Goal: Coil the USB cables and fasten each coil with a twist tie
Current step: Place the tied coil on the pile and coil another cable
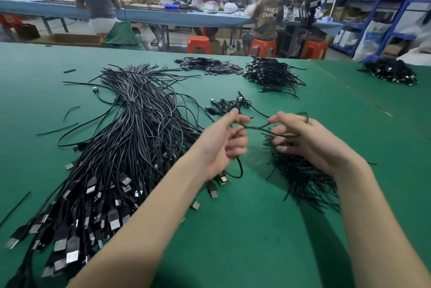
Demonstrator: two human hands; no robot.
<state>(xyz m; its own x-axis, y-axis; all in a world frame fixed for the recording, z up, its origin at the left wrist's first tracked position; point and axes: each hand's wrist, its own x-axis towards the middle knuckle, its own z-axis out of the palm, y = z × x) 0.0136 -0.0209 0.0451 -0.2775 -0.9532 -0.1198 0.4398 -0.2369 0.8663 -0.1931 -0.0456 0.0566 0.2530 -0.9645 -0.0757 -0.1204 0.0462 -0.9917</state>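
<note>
Cable (256,127) spans gap between hands, long axis left-right, above green tabletop (256,229). Left hand (221,145) pinches left end of span, fingers curled; cable tail with plug hangs below it. Right hand (300,136) pinches right end, loop over its fingers. Tie pile (300,175) lies just under right hand, nearer it than left. Loose cable heap (121,147) left; coil pile (270,73) far. Judgement: coil still forming, tie next.

Black USB cable (256,127) stretched between both hands above twist tie heap (303,178) on green table (233,241)
</note>
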